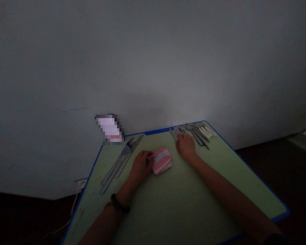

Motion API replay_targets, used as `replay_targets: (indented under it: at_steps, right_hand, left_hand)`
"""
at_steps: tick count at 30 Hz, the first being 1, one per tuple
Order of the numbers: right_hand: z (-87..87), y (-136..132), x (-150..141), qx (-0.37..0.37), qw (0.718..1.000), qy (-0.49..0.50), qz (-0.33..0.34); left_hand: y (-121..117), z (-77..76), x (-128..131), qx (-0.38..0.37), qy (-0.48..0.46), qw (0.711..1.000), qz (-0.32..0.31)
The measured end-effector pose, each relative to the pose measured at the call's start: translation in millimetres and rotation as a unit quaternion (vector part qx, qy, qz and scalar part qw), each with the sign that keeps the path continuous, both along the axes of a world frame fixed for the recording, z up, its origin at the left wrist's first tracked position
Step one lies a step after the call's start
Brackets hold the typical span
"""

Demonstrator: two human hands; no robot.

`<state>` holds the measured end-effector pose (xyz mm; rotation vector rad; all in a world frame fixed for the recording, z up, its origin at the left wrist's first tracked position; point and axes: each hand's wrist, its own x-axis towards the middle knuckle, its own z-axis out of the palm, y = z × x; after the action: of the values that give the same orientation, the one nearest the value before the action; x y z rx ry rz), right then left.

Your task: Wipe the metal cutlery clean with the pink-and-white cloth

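My left hand [142, 165] is closed on the left edge of a folded pink-and-white striped cloth [162, 161], which rests on the table. To the left of that hand lie several metal pieces of cutlery, a table knife [135, 144] with a pointed blade among them. My right hand [186, 145] reaches to the far side, its fingers curled down over a table knife [172, 134] whose blade shows beyond them. Just right of these fingers is a row of metal cutlery [197, 136], with some white-handled pieces [206, 131] at its right end. My right fingertips are partly hidden.
The pale green table [168, 211] has a blue edge and stands against a grey wall [153, 68]. A phone-like device with a blurred screen [109, 127] leans at the far left corner. A white cable [75, 200] hangs beside the table on the left.
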<state>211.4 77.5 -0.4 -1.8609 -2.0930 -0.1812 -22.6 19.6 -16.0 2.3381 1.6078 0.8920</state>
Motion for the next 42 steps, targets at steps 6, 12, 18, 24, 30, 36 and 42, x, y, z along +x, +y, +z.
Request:
replay_targets:
  at_steps: [6, 12, 18, 24, 30, 36, 42]
  right_hand:
    - [-0.6, 1, 0, 0.008, 1.0, 0.012, -0.016]
    - [0.6, -19, -21, 0.013, 0.988, 0.098, 0.116]
    - [-5.8, -39, -42, -0.064, 0.92, 0.221, 0.317]
    - [-12.8, -28, -44, -0.031, 0.955, 0.207, 0.209]
    - [-13.1, -27, -45, -0.016, 0.953, 0.182, 0.243]
    - [-14.2, -26, -45, -0.02, 0.952, 0.208, 0.223]
    - [-12.8, -24, -45, -0.056, 0.956, 0.206, 0.2]
  left_hand:
    - [-2, 4.6, 1, -0.008, 0.01, 1.0, 0.0]
    - [-5, 4.3, 4, -0.014, 0.002, 1.0, 0.001]
    - [-3, 8.6, -4, 0.044, 0.006, 0.997, 0.066]
    - [-1, 9.7, -26, 0.079, 0.141, 0.977, 0.141]
    - [0, -9.4, -29, 0.026, 0.157, 0.982, 0.098]
    - [-20, -4.3, -12, 0.046, 0.168, 0.977, 0.123]
    - [-44, 2.2, -10, 0.037, 0.169, 0.98, 0.094]
